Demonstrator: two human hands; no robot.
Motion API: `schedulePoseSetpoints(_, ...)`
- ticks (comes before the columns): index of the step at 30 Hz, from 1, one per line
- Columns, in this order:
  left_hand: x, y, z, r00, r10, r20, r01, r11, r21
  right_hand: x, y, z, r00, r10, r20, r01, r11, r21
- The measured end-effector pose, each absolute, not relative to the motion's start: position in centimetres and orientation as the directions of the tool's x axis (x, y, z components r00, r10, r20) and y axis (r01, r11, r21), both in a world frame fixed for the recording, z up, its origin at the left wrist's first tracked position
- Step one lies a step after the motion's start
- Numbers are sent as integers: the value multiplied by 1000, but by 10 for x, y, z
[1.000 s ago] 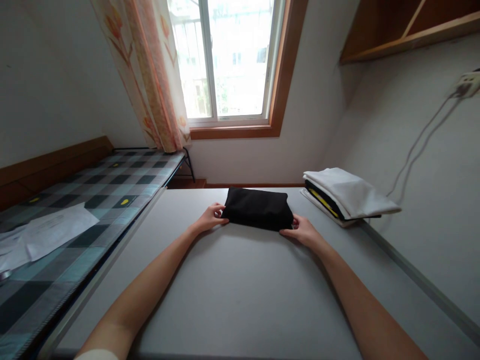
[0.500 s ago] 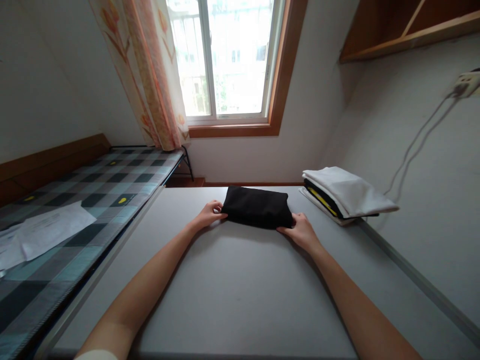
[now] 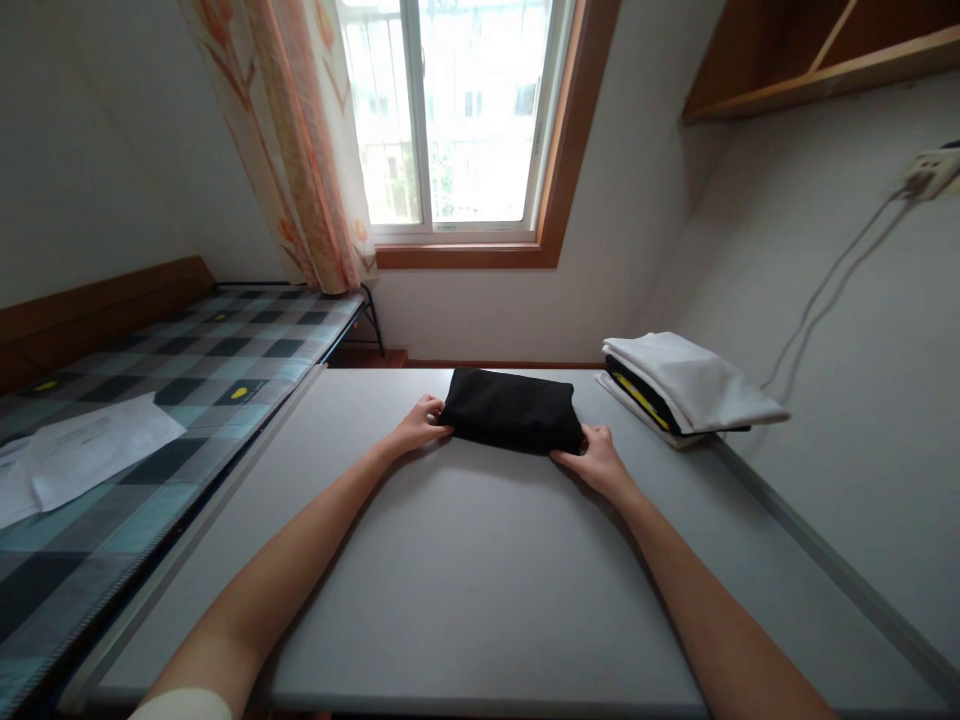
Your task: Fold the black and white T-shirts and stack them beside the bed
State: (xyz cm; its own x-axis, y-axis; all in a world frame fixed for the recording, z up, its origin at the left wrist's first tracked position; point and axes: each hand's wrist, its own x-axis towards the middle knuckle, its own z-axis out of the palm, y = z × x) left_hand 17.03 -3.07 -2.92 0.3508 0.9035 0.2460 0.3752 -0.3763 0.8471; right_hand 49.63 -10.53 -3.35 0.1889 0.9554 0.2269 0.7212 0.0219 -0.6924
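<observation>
A folded black cloth (image 3: 514, 410) forms a neat rectangle at the far part of the light grey table (image 3: 465, 580). My left hand (image 3: 420, 425) pinches its near left corner, thumb in front and the other fingers curled behind. At the near right corner, my right hand (image 3: 596, 460) grips the fabric between thumb and fingers. Its thumb points inward along the near edge. What the fingertips do behind the cloth is partly hidden. Whether it is a garment cannot be made out.
To the right, against the wall, lies a stack of folded cloths (image 3: 686, 385), white on top with black and yellow layers beneath. A checked bed (image 3: 255, 350) with paper sheets (image 3: 105, 450) adjoins the table's left side. A cable (image 3: 814, 290) hangs on the right wall.
The view has shifted slightly, showing a little more of the table's near edge. Both hands keep their hold on the black cloth, which has not visibly moved on the table.
</observation>
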Motion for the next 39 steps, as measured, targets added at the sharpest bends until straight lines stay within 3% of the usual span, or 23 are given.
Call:
schedulePoseSetpoints(5,167,-29,-27,280,905,321,406,-414,815,495,-107,-27,136,905,402,682,209,-701)
schedulePoseSetpoints(7,166,-28,-28,278,900,335,406,-426,808,496,-107,-26,87,921,379,668,229,-708)
schedulePoseSetpoints(12,164,-26,-31,366,875,318,419,-460,783,503,-107,-24,15,986,164,674,111,-730)
schedulePoseSetpoints(22,167,-26,-29,306,899,312,444,-425,789,515,-111,-5,-34,991,129,704,115,-700)
schedulePoseSetpoints(25,169,-30,-22,114,903,415,471,-417,777,517,-113,-3,152,974,167,734,1,-679)
schedulePoseSetpoints(28,175,-40,-8,18,785,619,547,-526,651,516,-114,-1,324,859,397,789,-14,-614)
schedulePoseSetpoints(30,184,-47,2,97,708,700,599,-603,527,511,-112,2,299,767,568,840,70,-538)
schedulePoseSetpoints(32,198,-52,12,204,674,710,643,-639,422,500,-107,7,214,736,642,874,150,-463)
schedulePoseSetpoints(35,224,-49,26,329,676,660,681,-654,330,478,-92,21,110,783,612,904,177,-389)
schedulePoseSetpoints(39,258,-32,38,393,737,549,702,-627,339,454,-61,40,99,871,481,927,95,-363)
